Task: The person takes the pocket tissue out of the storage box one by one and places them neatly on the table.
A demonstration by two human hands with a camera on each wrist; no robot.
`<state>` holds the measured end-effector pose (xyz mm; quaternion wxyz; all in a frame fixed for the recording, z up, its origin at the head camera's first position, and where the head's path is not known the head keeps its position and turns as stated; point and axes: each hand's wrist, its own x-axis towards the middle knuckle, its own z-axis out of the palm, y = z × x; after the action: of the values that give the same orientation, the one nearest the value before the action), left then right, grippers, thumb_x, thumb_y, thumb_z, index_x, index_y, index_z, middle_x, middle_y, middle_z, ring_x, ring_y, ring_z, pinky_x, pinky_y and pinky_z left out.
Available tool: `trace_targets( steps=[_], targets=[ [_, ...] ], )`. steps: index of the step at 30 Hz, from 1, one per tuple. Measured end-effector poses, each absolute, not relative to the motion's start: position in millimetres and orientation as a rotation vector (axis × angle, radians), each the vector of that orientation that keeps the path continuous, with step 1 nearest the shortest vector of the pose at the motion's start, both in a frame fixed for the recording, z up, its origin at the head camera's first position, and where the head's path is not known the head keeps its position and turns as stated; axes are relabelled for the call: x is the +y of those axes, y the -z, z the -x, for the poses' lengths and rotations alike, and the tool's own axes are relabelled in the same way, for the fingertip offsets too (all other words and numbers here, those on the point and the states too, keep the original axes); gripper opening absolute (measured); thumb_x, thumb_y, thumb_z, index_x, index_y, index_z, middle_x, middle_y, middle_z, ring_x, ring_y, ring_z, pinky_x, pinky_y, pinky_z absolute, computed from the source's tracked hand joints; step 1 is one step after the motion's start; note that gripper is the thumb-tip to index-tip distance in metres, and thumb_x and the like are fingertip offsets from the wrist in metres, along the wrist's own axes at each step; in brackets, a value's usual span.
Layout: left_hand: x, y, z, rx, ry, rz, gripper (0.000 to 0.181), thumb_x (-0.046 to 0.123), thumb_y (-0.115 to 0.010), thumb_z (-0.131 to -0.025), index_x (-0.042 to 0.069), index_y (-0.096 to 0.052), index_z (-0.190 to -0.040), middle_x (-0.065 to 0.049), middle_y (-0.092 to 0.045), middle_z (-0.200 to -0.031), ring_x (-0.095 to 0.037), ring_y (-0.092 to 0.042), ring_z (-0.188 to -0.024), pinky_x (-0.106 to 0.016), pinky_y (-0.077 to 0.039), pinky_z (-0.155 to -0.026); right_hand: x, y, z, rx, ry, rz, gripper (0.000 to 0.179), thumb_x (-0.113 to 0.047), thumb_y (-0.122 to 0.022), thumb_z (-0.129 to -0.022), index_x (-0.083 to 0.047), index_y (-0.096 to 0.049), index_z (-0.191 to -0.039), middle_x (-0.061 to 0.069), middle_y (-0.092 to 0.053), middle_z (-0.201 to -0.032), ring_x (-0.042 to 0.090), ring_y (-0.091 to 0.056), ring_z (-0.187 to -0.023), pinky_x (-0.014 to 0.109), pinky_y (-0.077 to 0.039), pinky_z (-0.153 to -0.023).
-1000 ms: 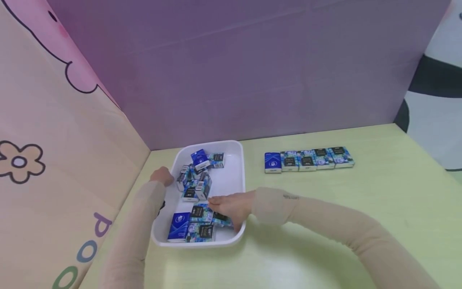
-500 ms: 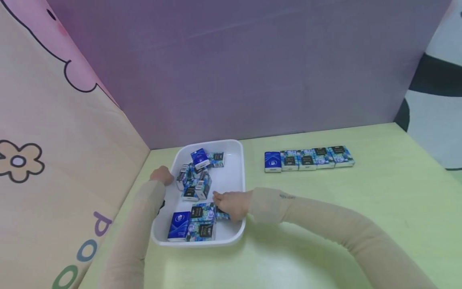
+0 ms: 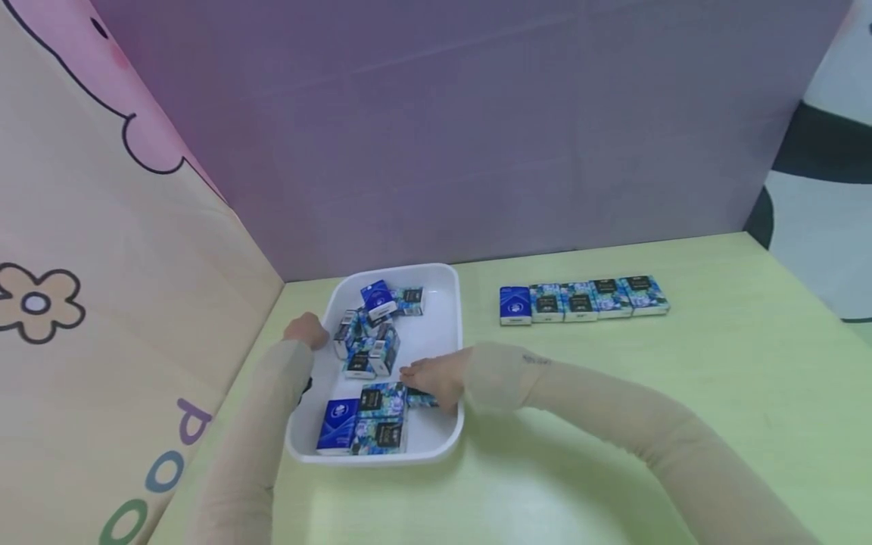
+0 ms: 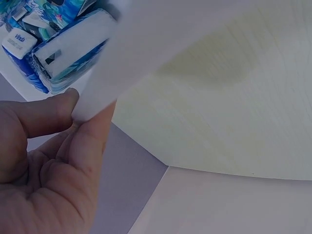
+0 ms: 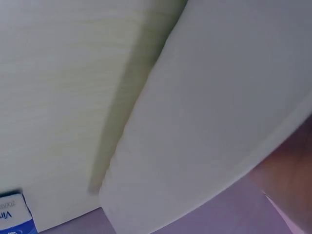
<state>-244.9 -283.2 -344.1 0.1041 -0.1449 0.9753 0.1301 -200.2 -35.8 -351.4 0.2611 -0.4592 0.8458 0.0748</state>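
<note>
Purple backdrop [image 3: 436, 136] is rising behind a pale green worktop [image 3: 715, 363], with a cartoon-printed panel [image 3: 157, 250] standing along the left. Near the worktop's back left corner, a white tray [image 3: 429, 339] is holding small tissue packs. Thumb and fingers of the left hand [image 3: 306, 331] are pinching the tray's left rim. Inside the tray, by its right wall, the right hand [image 3: 439, 381] is covering most of a floral pack [image 3: 422, 399]; whether it is gripping or only pressing, I cannot tell. Just beside that pack, towards the tray's near left corner, a plain blue pack [image 3: 337, 426] and two floral ones are lying flat. A jumbled pile [image 3: 361, 337] is sitting farther back. Right of the tray, near the worktop's back edge, a row of five packs [image 3: 578, 302] is lying side by side.

Bracing the rim while squaring the pack gently against its neighbour would seem best, without pushing the laid packs askew.

"Vinda" is showing on a pack end [image 4: 20, 39] in the left wrist view; "Vin" is appearing upside down, cut off, in the right. Coloured letters [image 3: 170, 473] on the panel are reading "d", "o", "o". Smaller labels are staying too tiny to read.
</note>
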Motion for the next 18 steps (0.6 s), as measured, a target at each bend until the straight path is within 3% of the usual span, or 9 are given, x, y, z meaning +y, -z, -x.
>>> trace_targets(
  steps=[9,18],
  targets=[
    [-283.0,344.1,243.0,2.877,-0.382,0.453,0.036,0.012,-0.048,-0.085,-0.012,-0.052,-0.111,-0.028,-0.059,-0.105,-0.037,-0.058,-0.096,-0.044,-0.048,-0.085,-38.3,348.1,203.5,2.285,-0.222,1.202,0.096,-0.006,-0.075,-0.068,-0.017,-0.020,-0.146,-0.003,-0.014,-0.153,0.018,-0.026,-0.137,0.028,-0.024,-0.111],
    [-281.4,343.7,243.6,2.886,-0.367,0.454,0.035,0.012,-0.048,-0.085,-0.012,-0.052,-0.111,-0.027,-0.059,-0.104,-0.037,-0.058,-0.095,-0.044,-0.048,-0.085,-41.0,352.9,209.7,2.302,-0.276,1.203,0.098,-0.011,-0.076,-0.067,-0.019,-0.020,-0.146,-0.004,-0.019,-0.152,0.017,-0.026,-0.137,0.030,-0.023,-0.112]
  ],
)
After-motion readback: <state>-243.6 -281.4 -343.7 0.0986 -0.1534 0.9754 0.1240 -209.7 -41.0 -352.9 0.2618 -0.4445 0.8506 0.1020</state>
